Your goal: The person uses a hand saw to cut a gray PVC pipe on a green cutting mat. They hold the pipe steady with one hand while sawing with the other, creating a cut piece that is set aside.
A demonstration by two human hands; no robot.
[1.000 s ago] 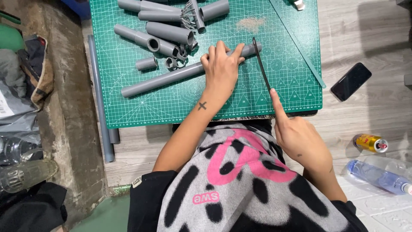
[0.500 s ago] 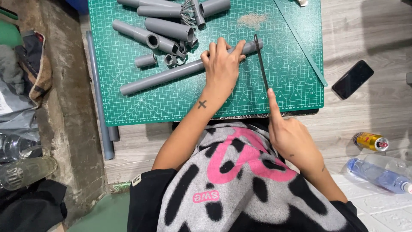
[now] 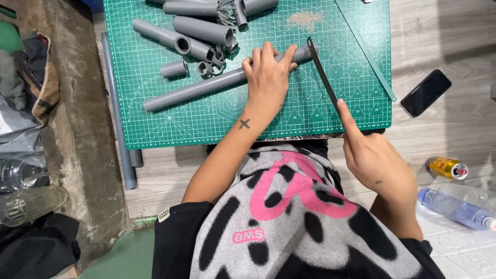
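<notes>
Our left hand (image 3: 268, 77) lies palm down, fingers spread and pressing flat, the forearm running back toward our chest with a small cross mark at the wrist. Our right hand (image 3: 374, 157) is curled in a grip, index finger stretched straight forward, wrist bent close to our body.

At the top of my green mat (image 3: 170, 124) lie cut grey pipes (image 3: 201, 30), a short stub (image 3: 173, 68) and some rings (image 3: 205, 67), with a patch of sawdust (image 3: 305, 19) to their right. A black phone (image 3: 425, 92) lies at the right of the frame; lower right, a can (image 3: 447, 168) beside a bottle (image 3: 454, 208). Glass jars (image 3: 28, 204) sit at the lower left.
</notes>
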